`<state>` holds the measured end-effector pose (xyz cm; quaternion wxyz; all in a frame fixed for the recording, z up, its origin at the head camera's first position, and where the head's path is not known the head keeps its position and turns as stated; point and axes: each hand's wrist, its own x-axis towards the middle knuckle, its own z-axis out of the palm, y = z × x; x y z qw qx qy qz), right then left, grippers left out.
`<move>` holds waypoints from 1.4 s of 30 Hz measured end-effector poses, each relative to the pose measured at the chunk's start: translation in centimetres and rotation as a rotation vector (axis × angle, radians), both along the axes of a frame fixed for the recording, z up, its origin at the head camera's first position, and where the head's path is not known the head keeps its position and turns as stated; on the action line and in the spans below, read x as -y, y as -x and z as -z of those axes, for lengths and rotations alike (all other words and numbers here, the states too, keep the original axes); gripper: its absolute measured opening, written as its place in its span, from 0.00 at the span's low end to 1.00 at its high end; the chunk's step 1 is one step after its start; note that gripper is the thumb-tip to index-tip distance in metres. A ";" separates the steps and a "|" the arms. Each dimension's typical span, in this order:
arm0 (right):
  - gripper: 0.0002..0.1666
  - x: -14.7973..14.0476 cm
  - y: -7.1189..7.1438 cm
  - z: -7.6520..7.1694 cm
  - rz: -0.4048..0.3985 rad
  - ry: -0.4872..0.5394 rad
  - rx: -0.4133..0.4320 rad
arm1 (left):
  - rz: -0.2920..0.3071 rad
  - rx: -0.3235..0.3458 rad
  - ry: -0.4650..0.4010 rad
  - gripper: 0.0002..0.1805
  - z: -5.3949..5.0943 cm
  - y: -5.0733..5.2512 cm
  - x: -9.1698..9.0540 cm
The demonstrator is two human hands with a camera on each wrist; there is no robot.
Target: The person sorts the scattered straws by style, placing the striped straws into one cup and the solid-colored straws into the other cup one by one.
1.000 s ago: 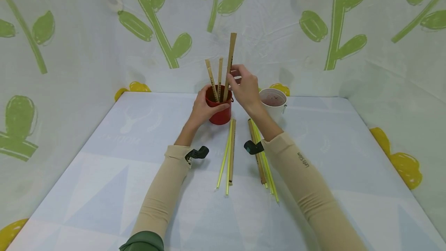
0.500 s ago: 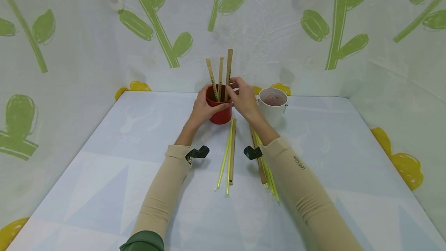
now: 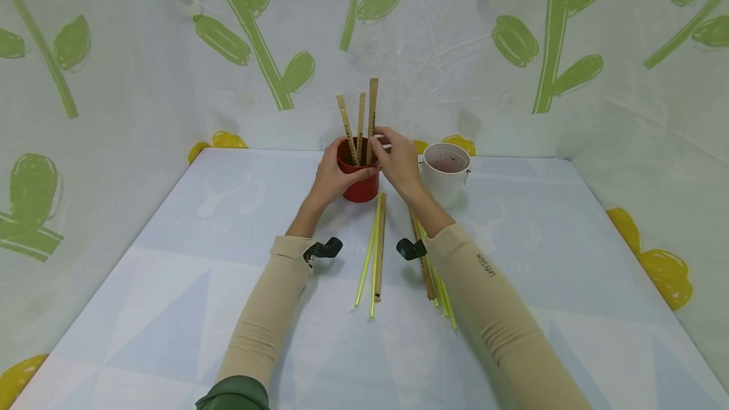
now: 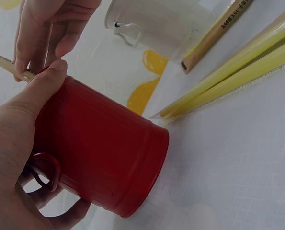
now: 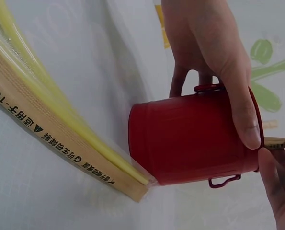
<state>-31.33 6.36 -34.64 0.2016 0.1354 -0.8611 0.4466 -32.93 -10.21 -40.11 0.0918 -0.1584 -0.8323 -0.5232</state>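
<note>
The red bucket [image 3: 362, 192] is clasped by the left grip [image 3: 330, 174], its thumb laid across the front. A paper-wrapped stick [image 3: 373, 100] in the bucket is pinched by the right grip [image 3: 400, 160]; two more wrapped sticks [image 3: 346, 122] are held between the grips. A white bucket [image 3: 446, 180] is placed just right of the right grip. Nearer than both, a brown stick [image 3: 381, 258] and yellow sticks [image 3: 373, 299] are laid on the desk [image 3: 228, 220], beside a bundle [image 3: 426, 274] partly covered by the right sleeve [image 3: 501, 309].
</note>
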 end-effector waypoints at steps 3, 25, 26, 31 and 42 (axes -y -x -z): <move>0.18 0.1 0.0 -0.1 0.017 -0.007 -0.007 | -0.002 0.005 -0.003 0.47 0.0 0.0 0.0; 0.09 -1.0 -0.4 -0.3 0.036 0.153 -0.025 | -0.003 0.024 0.002 0.48 0.0 -0.2 -0.1; 0.09 -1.1 -0.6 -0.3 0.032 0.160 -0.026 | -0.003 0.025 0.002 0.48 0.0 -0.2 -0.1; 0.09 -1.6 -1.3 -0.4 0.005 0.191 -0.044 | -0.001 0.024 0.003 0.48 -0.2 -0.2 -0.1; 0.11 -2.3 -2.7 -1.5 -0.031 0.183 -0.068 | -0.008 0.022 -0.003 0.48 -0.1 0.0 0.1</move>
